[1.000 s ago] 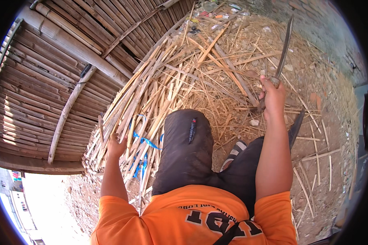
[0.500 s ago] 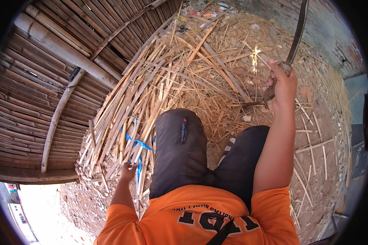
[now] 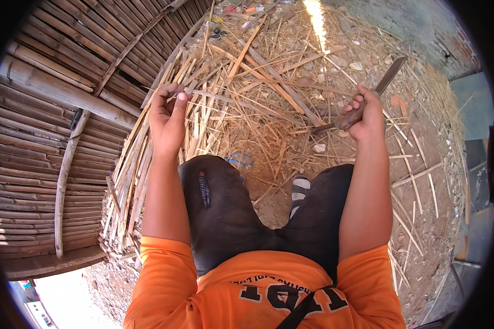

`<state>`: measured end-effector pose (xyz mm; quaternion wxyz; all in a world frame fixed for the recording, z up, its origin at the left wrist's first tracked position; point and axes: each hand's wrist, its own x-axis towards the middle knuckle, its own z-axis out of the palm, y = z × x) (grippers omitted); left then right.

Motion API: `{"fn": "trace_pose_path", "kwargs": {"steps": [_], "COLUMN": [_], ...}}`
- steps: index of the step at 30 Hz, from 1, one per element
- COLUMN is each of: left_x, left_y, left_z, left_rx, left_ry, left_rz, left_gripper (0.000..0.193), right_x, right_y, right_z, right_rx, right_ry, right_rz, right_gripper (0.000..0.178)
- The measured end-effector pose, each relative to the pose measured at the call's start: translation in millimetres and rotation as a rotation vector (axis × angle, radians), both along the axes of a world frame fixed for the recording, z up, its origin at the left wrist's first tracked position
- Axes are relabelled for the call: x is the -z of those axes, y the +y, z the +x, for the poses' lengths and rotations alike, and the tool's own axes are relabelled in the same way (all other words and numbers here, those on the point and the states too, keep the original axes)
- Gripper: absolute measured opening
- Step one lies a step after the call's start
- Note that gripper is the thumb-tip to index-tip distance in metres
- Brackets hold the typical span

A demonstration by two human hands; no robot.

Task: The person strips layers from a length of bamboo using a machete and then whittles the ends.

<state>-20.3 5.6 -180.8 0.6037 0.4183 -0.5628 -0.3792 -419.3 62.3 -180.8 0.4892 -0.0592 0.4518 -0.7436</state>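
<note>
My left hand (image 3: 169, 120) is raised beyond my left knee, thumb and fingers pinched together. A thin pale bamboo strip (image 3: 209, 95) runs off to the right from its fingertips. My right hand (image 3: 369, 115), out beyond my right knee, is wrapped round a machete (image 3: 391, 75). The dark, slightly curved blade points up and away to the right. Its brown handle end shows left of my fingers, with a narrow dark piece sticking out toward the middle. A loop of blue ribbon (image 3: 240, 159) lies by my left knee.
Split bamboo strips (image 3: 132, 189) are heaped along my left, beside a bamboo slat wall (image 3: 33, 170). Shavings and longer slats (image 3: 274, 71) cover the ground ahead. Loose strips (image 3: 414, 192) lie on the dirt at right. A masonry wall (image 3: 422, 33) stands at the far right.
My left hand has risen from beside my left thigh to beyond the knee. The machete has tipped lower and to the right. My left knee has shifted left, and less blue ribbon shows.
</note>
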Motion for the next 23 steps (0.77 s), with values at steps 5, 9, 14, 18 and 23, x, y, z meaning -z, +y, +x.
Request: {"fn": "trace_pose_path", "kwargs": {"steps": [5,9,14,18,23], "left_x": [-49.8,0.9,10.9,12.8,20.4], "left_y": [-40.3,-49.2,-55.0,-60.4,-69.8], "left_z": [-51.3,-36.7,-12.1,15.8,28.4], "left_rx": [-0.075,-0.108,-0.124,-0.216,-0.264], "left_ry": [0.124,0.079,0.192,0.389,0.481], "left_rz": [-0.031,0.050,0.165,0.188,0.251], "left_gripper": [0.037,0.037,0.041,0.038,0.040], "right_x": [-1.1,-1.4,4.6,25.8,47.2], "right_y": [-0.3,-6.8,-19.2,-34.2,-48.1], "right_z": [-0.2,19.6,49.7,69.8,87.1], "right_rx": [-0.081,-0.178,-0.325,-0.503,-0.764], "right_ry": [0.148,0.322,0.568,0.767,0.881], "right_rz": [0.072,0.178,0.261,0.373,0.508], "right_gripper": [0.017,0.021,0.028,0.033,0.045]}}
